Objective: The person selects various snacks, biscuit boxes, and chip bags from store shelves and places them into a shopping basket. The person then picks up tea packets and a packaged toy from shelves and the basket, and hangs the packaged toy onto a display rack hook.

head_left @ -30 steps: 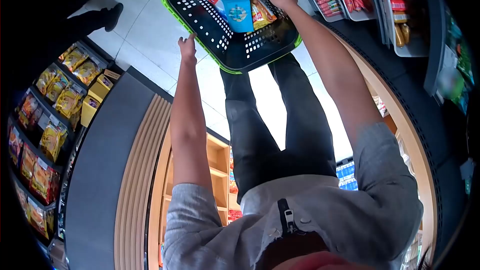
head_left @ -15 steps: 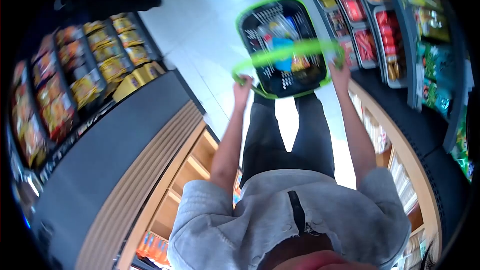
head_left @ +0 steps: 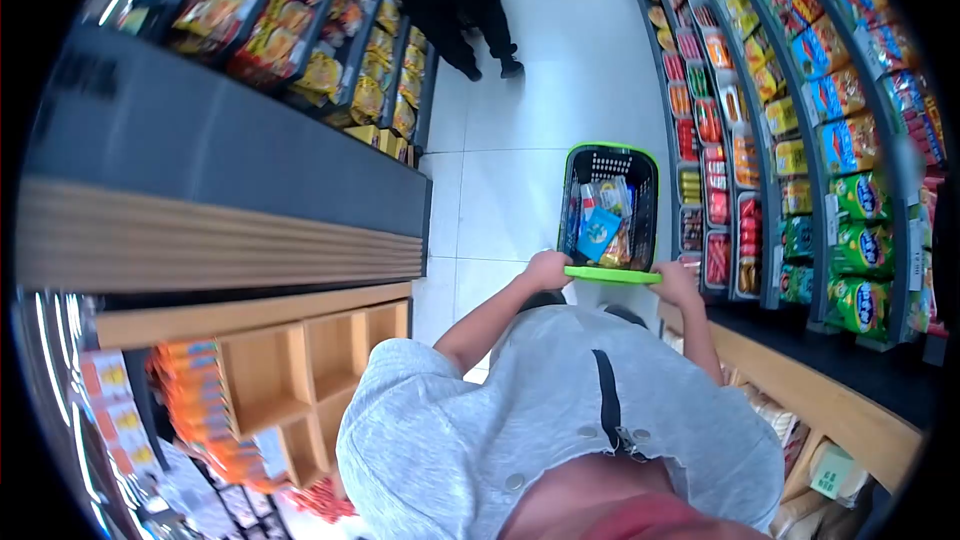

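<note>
In the head view, a black shopping basket (head_left: 650, 195) with a green rim hangs in front of my body. Its green handle (head_left: 612, 275) lies along the end nearest me. My left hand (head_left: 548, 270) is closed around the left end of that handle. The right end is gripped by my right hand (head_left: 677, 283), whose fingers are partly hidden. Several packaged goods lie inside the basket, among them a blue packet (head_left: 598, 233), a clear plastic package (head_left: 608, 195) and an orange-brown packet (head_left: 617, 248).
Snack shelves (head_left: 858, 205) line the right side, with trays of small packets (head_left: 708, 120) along the aisle. A dark counter (head_left: 230, 160) and a wooden cubby unit (head_left: 265, 370) stand at left. A person in black (head_left: 455, 0) stands ahead on the pale floor (head_left: 510, 190).
The basket handle has swung from across the basket's middle to its near end, with both hands on it. My view has turned, and the person in black ahead now shows more fully.
</note>
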{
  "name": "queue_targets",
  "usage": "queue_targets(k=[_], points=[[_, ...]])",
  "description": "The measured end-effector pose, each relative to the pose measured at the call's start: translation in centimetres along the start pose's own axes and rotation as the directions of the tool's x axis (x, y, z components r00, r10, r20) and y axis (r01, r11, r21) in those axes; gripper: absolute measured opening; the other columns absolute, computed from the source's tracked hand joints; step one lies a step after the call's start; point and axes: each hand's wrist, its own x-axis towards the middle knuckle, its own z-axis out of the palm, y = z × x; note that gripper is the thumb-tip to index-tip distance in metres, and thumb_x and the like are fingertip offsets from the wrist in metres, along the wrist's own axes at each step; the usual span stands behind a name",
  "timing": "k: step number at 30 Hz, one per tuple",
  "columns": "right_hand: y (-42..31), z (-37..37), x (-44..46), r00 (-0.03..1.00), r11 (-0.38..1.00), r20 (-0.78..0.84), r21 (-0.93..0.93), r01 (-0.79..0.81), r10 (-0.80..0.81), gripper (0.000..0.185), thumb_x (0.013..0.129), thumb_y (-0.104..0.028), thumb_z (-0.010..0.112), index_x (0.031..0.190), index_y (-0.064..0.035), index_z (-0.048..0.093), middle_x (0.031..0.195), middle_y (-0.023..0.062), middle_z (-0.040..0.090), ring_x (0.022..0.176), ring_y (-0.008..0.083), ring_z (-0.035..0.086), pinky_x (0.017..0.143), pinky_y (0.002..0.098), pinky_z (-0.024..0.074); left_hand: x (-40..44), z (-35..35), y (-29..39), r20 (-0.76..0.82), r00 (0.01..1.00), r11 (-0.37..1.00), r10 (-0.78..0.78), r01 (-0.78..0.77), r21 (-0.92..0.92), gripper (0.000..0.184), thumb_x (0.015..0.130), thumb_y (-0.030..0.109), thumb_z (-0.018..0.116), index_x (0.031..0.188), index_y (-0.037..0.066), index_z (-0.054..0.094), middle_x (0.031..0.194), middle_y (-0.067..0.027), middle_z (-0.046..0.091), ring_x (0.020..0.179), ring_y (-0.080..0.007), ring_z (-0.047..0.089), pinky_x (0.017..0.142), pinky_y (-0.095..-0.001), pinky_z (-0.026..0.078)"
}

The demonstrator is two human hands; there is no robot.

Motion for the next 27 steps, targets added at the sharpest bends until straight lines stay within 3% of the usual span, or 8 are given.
queue_targets(k=[3, 7, 11, 14, 17, 18, 21, 27], points=[[-1.3, 0.5, -1.5, 0.973, 0.976, 0.112, -0.058, 0.211, -0.204, 0.026, 0.067, -0.021, 0.070, 0.090, -0.0078, 0.069, 0.092, 0.0174, 0.066, 0.087, 0.0353, 0.064, 0.078, 0.0441, 0.0503, -3.2, 2.9, 1.8, -0.093, 0.994, 0.998, -0.060, 0.057, -0.042, 0.023, 0.072, 0.033, 0.062, 0.082, 0.014, 0.071, 0.081, -0.0140, 0.068, 0.079, -0.0338, 0.066, 0.072, -0.0450, 0.053], [1.5, 7.0, -3.5, 0.907, 0.933, 0.341, -0.169, 0.318, -0.247, 0.033, 0.068, -0.029, 0.070, 0.094, -0.0092, 0.070, 0.090, 0.0178, 0.067, 0.084, 0.0356, 0.065, 0.075, 0.0444, 0.0521, -6.5, 8.7, 5.0, -0.121, 0.990, 0.997, -0.072, 0.074, 0.012, 0.024, 0.070, 0.035, 0.064, 0.081, 0.015, 0.071, 0.080, -0.0125, 0.068, 0.079, -0.0338, 0.066, 0.071, -0.0460, 0.053], [2.6, 9.0, -10.0, 0.857, 0.954, 0.483, -0.126, 0.271, -0.180, 0.034, 0.077, -0.035, 0.065, 0.100, -0.0115, 0.071, 0.094, 0.0181, 0.068, 0.087, 0.0362, 0.065, 0.079, 0.0461, 0.0519, -11.0, 13.4, 7.8, -0.037, 0.999, 0.996, -0.035, 0.038, 0.081, 0.023, 0.072, 0.034, 0.062, 0.083, 0.016, 0.071, 0.081, -0.0129, 0.068, 0.079, -0.0336, 0.065, 0.071, -0.0471, 0.052], [7.8, 19.4, -11.9, 0.903, 0.951, 0.408, -0.202, 0.232, -0.134, 0.031, 0.081, -0.034, 0.061, 0.100, -0.0109, 0.071, 0.098, 0.0183, 0.068, 0.090, 0.0377, 0.064, 0.080, 0.0468, 0.0508, -12.8, 18.5, 6.0, 0.016, 1.000, 0.998, -0.017, 0.016, 0.065, 0.027, 0.072, 0.034, 0.064, 0.089, 0.015, 0.072, 0.087, -0.0137, 0.069, 0.084, -0.0335, 0.066, 0.074, -0.0471, 0.053], [-0.3, 12.6, -18.7, 0.917, 0.990, 0.399, -0.119, 0.069, -0.016, 0.029, 0.084, -0.031, 0.058, 0.101, -0.0096, 0.070, 0.102, 0.0189, 0.066, 0.094, 0.0384, 0.063, 0.081, 0.0479, 0.0499, -14.3, 23.7, 4.1, -0.024, 0.999, 0.999, -0.042, 0.043, 0.026, 0.029, 0.070, 0.035, 0.067, 0.090, 0.015, 0.072, 0.089, -0.0140, 0.069, 0.085, -0.0332, 0.066, 0.075, -0.0459, 0.053], [-1.1, 12.4, -19.6, 0.904, 0.995, 0.423, -0.040, 0.096, -0.070, 0.029, 0.083, -0.030, 0.059, 0.101, -0.0088, 0.069, 0.102, 0.0197, 0.066, 0.095, 0.0385, 0.063, 0.080, 0.0479, 0.0500, -15.2, 22.9, 4.7, 0.006, 0.999, 0.998, -0.040, 0.039, 0.051, 0.029, 0.070, 0.036, 0.067, 0.089, 0.015, 0.072, 0.088, -0.0140, 0.069, 0.085, -0.0331, 0.066, 0.075, -0.0453, 0.053], [-0.5, 16.5, -20.5, 0.947, 0.990, 0.318, -0.112, 0.082, -0.042, 0.030, 0.080, -0.032, 0.063, 0.098, -0.0089, 0.070, 0.097, 0.0194, 0.067, 0.091, 0.0377, 0.064, 0.079, 0.0465, 0.0506, -17.2, 21.9, 4.9, 0.040, 0.999, 0.993, -0.008, 0.003, 0.119, 0.029, 0.070, 0.036, 0.067, 0.088, 0.014, 0.071, 0.085, -0.0141, 0.069, 0.083, -0.0327, 0.066, 0.074, -0.0442, 0.054], [-2.0, 24.7, -26.5, 0.942, 0.962, 0.312, -0.197, 0.189, -0.121, 0.041, 0.070, -0.045, 0.071, 0.089, -0.0083, 0.072, 0.090, 0.0175, 0.068, 0.083, 0.0358, 0.066, 0.076, 0.0449, 0.0517, -26.3, 27.5, 3.8, -0.019, 1.000, 0.984, -0.002, 0.005, 0.177, 0.026, 0.071, 0.036, 0.064, 0.085, 0.015, 0.070, 0.083, -0.0130, 0.069, 0.080, -0.0324, 0.066, 0.073, -0.0440, 0.053]])
